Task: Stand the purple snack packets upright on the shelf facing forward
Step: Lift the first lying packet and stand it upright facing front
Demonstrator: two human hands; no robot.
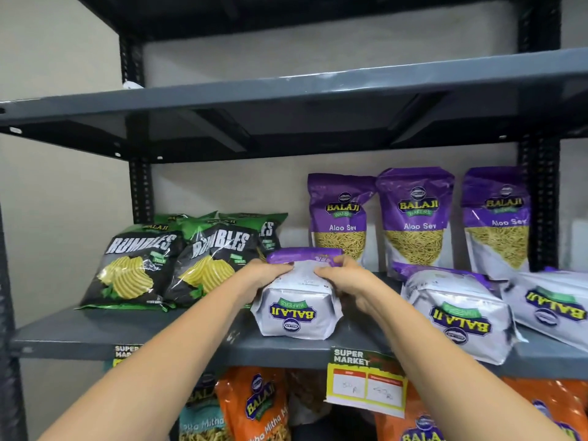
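Two hands at frame centre, left hand [264,276] and right hand [345,278] pinching one lying purple packet [297,308], shelf [127,337] beneath, three packets [415,218] upright behind

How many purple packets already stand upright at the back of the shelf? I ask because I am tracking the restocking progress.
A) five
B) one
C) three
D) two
C: three purple Aloo Sev packets stand upright along the back, the first, the second and the third, while both the left hand and right hand grip a fourth packet lying bottom-forward.
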